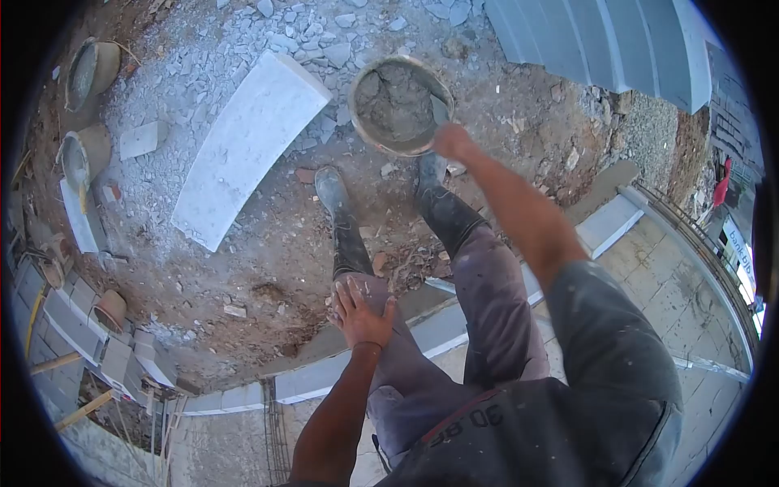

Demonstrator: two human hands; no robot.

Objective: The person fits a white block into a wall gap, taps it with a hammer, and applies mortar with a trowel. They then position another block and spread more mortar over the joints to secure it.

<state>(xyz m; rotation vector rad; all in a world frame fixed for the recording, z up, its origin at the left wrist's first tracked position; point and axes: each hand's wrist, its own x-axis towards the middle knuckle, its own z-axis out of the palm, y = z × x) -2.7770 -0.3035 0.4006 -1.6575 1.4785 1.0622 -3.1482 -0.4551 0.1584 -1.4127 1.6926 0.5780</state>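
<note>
My left hand rests flat on my left leg near the knee, with its fingers spread. At the rim of a round bucket, my right hand is closed around a trowel; its handle is hidden in the fist. The trowel's grey blade shows inside the bucket, along its right side. Wet grey mortar fills much of the bucket. My two boots stand on the dirt just below it. A long white block lies left of the bucket.
Broken white rubble covers the ground behind the block. Two more buckets stand at the far left. Stacked grey blocks are at lower left. A low block wall runs beneath my legs. Grey panels rise at upper right.
</note>
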